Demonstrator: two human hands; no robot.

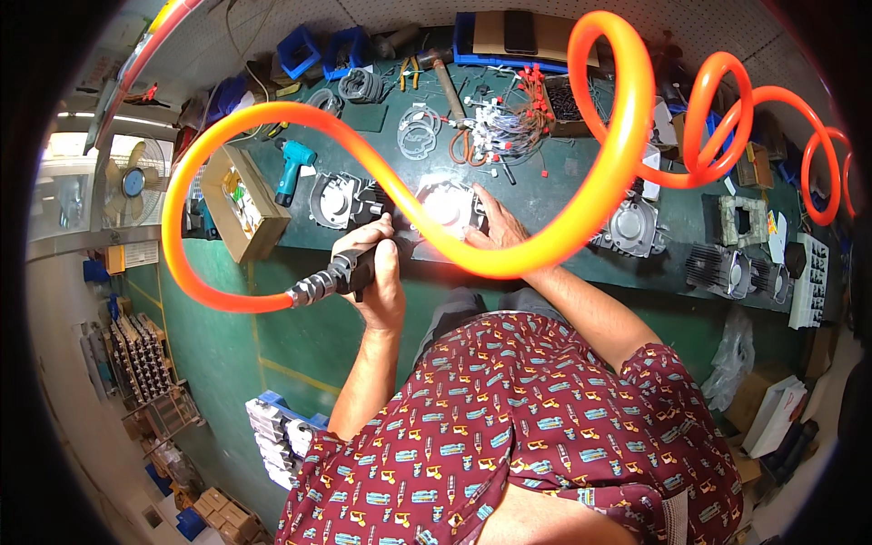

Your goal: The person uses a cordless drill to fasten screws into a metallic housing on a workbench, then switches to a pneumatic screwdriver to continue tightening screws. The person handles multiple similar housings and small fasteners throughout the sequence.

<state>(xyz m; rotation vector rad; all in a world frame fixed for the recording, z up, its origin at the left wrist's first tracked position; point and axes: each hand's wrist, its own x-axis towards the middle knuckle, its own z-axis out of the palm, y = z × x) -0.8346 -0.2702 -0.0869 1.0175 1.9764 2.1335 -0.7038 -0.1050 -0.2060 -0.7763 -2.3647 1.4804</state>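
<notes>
My left hand (374, 263) is closed around a black air blow gun (361, 271). A metal coupling (318, 285) joins the gun to a bright orange coiled air hose (218, 136). In front of the gun, a silver metal housing (445, 202) lies on the bench, partly washed out by strong light. My right hand (501, 227) grips its right side, thumb and fingers either side of the edge; the hose partly covers this hand. Another finned metal housing (334, 200) sits just to the left, and a third housing (630, 225) stands further right.
Along the dark green bench (381, 154) lie a teal cordless driver (294, 171), a cardboard box (241, 204), a hammer (447, 86), metal gaskets (419, 132) and a bundle of wires (504, 127). The hose loops high across the bench. More castings (722, 271) are at the right.
</notes>
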